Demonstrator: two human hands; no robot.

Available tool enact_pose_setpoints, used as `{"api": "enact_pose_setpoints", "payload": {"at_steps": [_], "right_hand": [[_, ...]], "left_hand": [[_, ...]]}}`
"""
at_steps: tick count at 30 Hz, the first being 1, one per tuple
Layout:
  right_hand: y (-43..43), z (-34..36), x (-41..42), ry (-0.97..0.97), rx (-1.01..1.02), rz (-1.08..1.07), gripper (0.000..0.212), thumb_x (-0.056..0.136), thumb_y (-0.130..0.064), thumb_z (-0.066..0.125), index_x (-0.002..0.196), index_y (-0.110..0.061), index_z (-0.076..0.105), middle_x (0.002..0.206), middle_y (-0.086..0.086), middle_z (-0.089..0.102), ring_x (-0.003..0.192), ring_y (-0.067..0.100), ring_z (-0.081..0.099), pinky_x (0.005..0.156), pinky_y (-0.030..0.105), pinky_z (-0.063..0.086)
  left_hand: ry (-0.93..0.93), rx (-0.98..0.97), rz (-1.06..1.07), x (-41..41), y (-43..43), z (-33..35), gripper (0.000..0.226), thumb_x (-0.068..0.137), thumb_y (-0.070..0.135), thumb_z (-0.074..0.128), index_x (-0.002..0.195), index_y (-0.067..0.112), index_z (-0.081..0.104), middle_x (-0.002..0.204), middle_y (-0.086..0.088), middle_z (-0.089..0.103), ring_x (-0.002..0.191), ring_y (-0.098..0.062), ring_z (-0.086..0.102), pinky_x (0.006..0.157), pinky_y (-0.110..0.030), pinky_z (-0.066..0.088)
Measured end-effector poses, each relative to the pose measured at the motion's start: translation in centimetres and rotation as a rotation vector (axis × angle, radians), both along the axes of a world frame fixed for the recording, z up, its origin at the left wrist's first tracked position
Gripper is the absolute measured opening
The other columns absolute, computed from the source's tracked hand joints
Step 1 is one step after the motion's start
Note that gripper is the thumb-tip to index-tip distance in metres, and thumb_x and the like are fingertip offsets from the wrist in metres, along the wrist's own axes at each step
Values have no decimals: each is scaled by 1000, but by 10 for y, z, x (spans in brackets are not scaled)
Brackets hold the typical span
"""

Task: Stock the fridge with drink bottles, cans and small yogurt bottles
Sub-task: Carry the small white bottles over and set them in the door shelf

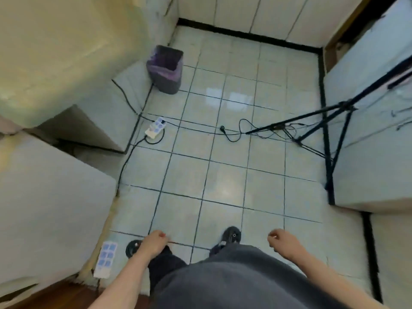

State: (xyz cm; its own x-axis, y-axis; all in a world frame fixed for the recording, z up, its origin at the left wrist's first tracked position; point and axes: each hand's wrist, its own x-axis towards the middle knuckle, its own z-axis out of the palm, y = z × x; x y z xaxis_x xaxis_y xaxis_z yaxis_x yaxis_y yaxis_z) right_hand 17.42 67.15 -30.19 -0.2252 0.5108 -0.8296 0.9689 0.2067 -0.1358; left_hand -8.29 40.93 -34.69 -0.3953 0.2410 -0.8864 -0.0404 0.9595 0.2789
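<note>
No bottles, cans or yogurt bottles are in view, and I cannot pick out a fridge. I look straight down at a tiled floor. My left hand (155,241) hangs at the lower left with loosely curled fingers and holds nothing. My right hand (282,240) hangs at the lower right, also loosely curled and empty. Between them are my dark trousers and one black shoe (231,235).
A grey bin with a purple liner (166,69) stands by the left wall. Two power strips (155,127) (106,258) and black cables (231,132) lie on the floor. A black tripod (321,128) stands at the right. Pale cabinets (44,197) line the left.
</note>
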Motion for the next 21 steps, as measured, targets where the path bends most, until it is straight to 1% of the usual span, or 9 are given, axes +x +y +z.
{"api": "enact_pose_setpoints", "payload": {"at_steps": [2,6,9,11,12,14,18,19,21], "right_hand": [[25,0,56,-10,14,-86,24,93,-25,47,109,-12,60,109,8,68,93,24,62,80,25,45],[57,4,152,-33,30,-329,23,93,-23,48,107,-11,60,107,9,68,87,20,58,84,27,44],[62,6,197,4,16,-546,15,91,-19,48,82,-12,58,97,14,68,84,24,60,82,32,47],[62,5,217,28,-1,-670,23,91,-18,46,68,-15,52,89,12,69,81,25,62,73,29,45],[62,5,224,47,-8,-745,25,91,-17,45,67,-15,52,88,13,69,80,25,63,71,29,44],[58,0,239,93,-26,-886,26,92,-16,44,68,-13,54,87,14,69,74,24,61,70,29,46],[51,-9,269,122,-96,-1055,19,96,-23,44,91,-14,60,96,4,64,92,17,59,84,29,46],[53,-11,279,123,-110,-1099,18,97,-24,44,97,-15,60,99,3,63,95,16,59,86,28,46],[65,-15,305,98,-125,-1205,17,97,-25,45,102,-17,60,102,-1,63,96,13,59,84,24,47]], "left_hand": [[33,2,-18,32,45,0,36,95,26,53,120,0,58,125,-19,60,117,-31,54,94,-29,40],[15,57,-218,96,130,22,35,95,29,53,125,11,54,127,-8,59,118,-22,54,93,-22,37],[29,71,-420,123,186,36,34,95,32,54,125,17,54,124,-3,60,115,-18,55,90,-20,37],[55,67,-498,132,228,41,23,95,28,54,114,15,59,116,-6,61,110,-19,56,91,-23,39],[68,65,-554,135,249,41,12,95,27,54,100,17,60,107,-7,60,102,-19,57,90,-26,41],[99,50,-670,143,293,40,14,96,25,52,85,17,56,95,-10,58,90,-20,56,88,-32,44],[90,30,-767,182,387,30,29,96,26,52,113,5,60,114,-17,63,110,-32,58,95,-41,45],[78,31,-821,196,411,28,27,95,27,53,110,7,61,113,-16,63,109,-32,58,96,-42,45],[36,49,-978,231,460,21,20,91,32,54,91,13,60,102,-13,63,97,-28,59,93,-40,45]]}}
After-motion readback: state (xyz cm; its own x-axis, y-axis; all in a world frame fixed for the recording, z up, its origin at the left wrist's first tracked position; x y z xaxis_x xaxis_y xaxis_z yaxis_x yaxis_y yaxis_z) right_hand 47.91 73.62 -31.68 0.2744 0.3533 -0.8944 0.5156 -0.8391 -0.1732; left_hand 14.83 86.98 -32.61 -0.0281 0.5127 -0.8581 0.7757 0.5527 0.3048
